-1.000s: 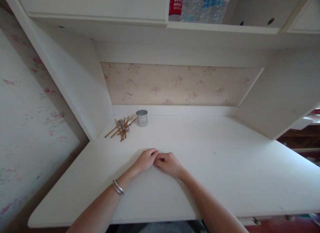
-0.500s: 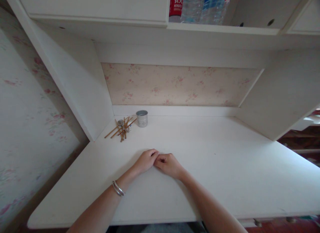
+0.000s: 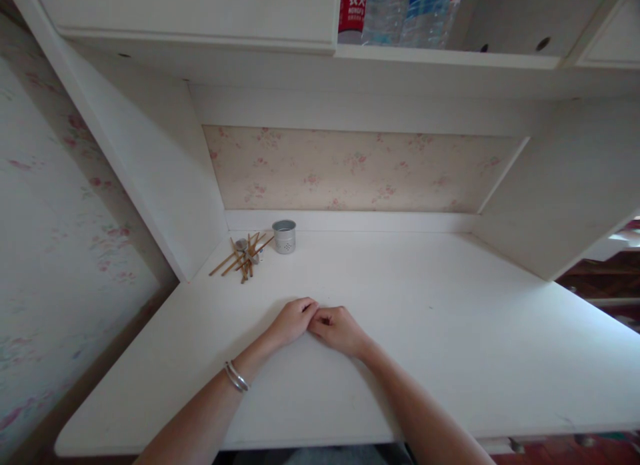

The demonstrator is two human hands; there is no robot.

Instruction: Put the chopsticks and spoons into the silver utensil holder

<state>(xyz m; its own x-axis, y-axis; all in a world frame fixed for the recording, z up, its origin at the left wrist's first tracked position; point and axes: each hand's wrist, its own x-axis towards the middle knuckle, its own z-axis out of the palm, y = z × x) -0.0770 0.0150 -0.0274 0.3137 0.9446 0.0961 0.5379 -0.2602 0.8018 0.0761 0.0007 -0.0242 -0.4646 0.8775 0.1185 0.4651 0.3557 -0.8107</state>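
My left hand [image 3: 293, 320] and my right hand [image 3: 337, 328] rest side by side on the white desk [image 3: 425, 332], knuckles touching, fingers curled under with nothing visible in them. A silver bangle [image 3: 237, 376] circles my left wrist. Far to the back left lies a loose pile of wooden chopsticks [image 3: 243, 255], with a small metal lid among them. A small silver perforated cup [image 3: 284, 236] stands upright just right of the pile. Both hands are well short of these.
White cabinet panels wall the desk on the left [image 3: 150, 165] and right [image 3: 565, 185]. A floral back panel [image 3: 350, 168] closes the rear. On the shelf above stand water bottles [image 3: 395, 12]. Floral wallpaper covers the wall at left.
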